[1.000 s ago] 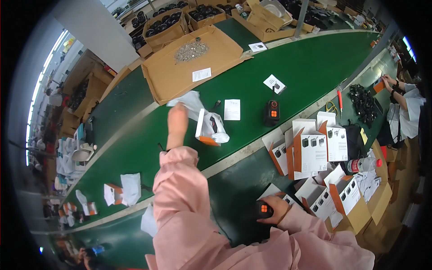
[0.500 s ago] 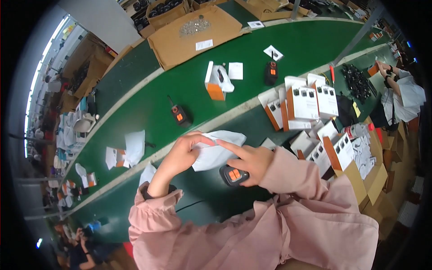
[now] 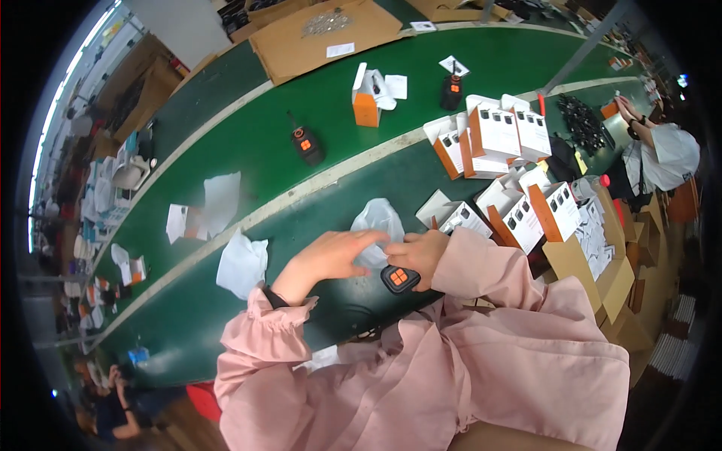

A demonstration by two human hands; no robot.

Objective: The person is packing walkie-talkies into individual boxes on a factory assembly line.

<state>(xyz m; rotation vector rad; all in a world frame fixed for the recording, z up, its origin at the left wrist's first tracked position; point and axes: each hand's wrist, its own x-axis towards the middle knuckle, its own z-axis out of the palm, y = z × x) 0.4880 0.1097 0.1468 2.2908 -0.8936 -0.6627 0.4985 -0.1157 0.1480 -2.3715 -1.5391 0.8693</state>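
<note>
Head view: a person in pink sleeves works at a green bench. The right hand curls its fingers around a small black device with orange buttons, near the bench's front edge. The left hand, fingers extended and close together, touches a clear plastic bag just beyond the device. White-and-orange boxes stand to the far right.
</note>
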